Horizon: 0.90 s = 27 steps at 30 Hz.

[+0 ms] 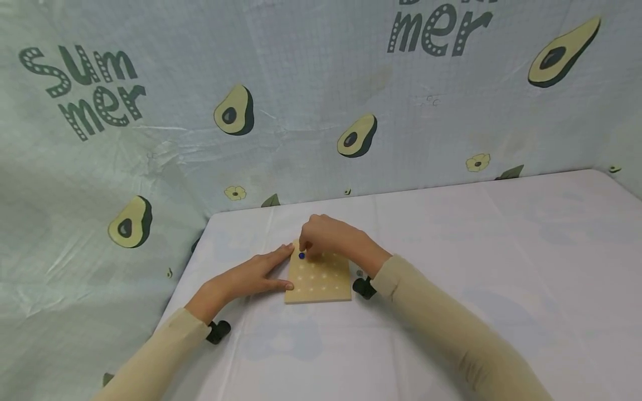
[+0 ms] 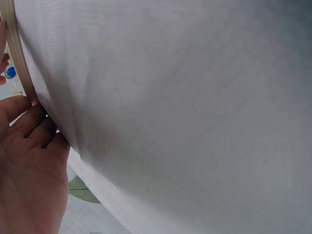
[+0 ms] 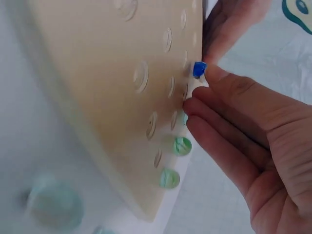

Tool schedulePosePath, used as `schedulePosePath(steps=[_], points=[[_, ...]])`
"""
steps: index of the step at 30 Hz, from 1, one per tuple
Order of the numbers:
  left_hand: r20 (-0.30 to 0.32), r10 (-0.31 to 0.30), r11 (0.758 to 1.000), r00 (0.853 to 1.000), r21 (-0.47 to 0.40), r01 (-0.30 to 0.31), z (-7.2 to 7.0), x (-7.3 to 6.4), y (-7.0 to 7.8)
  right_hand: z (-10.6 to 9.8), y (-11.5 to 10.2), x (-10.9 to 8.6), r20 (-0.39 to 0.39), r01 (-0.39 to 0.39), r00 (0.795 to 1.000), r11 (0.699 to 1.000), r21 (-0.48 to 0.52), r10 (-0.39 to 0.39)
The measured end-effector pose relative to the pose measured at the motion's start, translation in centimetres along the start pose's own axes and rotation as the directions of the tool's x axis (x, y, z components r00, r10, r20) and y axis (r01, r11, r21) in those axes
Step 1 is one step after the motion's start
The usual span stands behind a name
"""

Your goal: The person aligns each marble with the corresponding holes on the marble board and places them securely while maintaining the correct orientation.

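The board (image 1: 318, 295) is flat, square-looking and pale tan like wood. It lies near the back left corner of the surface (image 1: 481, 289). Rows of little round dips (image 3: 140, 77) cover its top. The left hand (image 1: 251, 274) touches its left edge. A shiny blue marble (image 1: 301, 255) is close to the board's back left corner, at the fingertips of the right hand (image 1: 328, 236). Two green, see-through marbles (image 3: 182, 146) sit by the back edge, toward the back right corner. A pale, see-through marble (image 3: 56, 202) rests on the surface, just beside the board's right edge. It looks blurry up close.
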State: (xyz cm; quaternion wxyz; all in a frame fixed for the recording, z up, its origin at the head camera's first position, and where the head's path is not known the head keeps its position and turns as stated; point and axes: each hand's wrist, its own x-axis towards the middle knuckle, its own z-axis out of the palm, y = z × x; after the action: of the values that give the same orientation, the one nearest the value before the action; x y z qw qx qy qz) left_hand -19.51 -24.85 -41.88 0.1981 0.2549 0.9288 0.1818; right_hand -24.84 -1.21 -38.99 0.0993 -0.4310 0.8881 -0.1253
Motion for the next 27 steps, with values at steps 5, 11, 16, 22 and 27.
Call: schedulePosePath(steps=[5,11,16,22,27], points=[[-0.004,-0.007,1.0,1.0,0.008,0.007,0.2,0.0,0.2,-0.5,1.2,-2.4,-0.041,0.072,0.997,0.993,0.094,-0.069],[0.0,-0.015,1.0,1.0,0.015,0.015,0.1,0.0,0.4,-1.5,3.3,-6.5,-0.111,0.117,0.989,0.981,0.154,-0.1],[0.001,-0.013,1.0,1.0,0.022,0.013,0.1,-0.1,0.3,-1.2,5.5,-9.7,-0.108,0.053,0.994,0.986,0.16,-0.036],[-0.008,0.003,1.0,1.0,0.021,-0.003,0.0,0.1,0.3,-0.5,7.5,-11.8,-0.13,0.026,0.991,0.99,0.14,-0.008],[-0.005,-0.002,1.0,1.0,0.018,0.002,0.1,0.1,0.3,0.0,8.5,-11.6,-0.123,0.05,0.992,0.991,0.124,-0.034]])
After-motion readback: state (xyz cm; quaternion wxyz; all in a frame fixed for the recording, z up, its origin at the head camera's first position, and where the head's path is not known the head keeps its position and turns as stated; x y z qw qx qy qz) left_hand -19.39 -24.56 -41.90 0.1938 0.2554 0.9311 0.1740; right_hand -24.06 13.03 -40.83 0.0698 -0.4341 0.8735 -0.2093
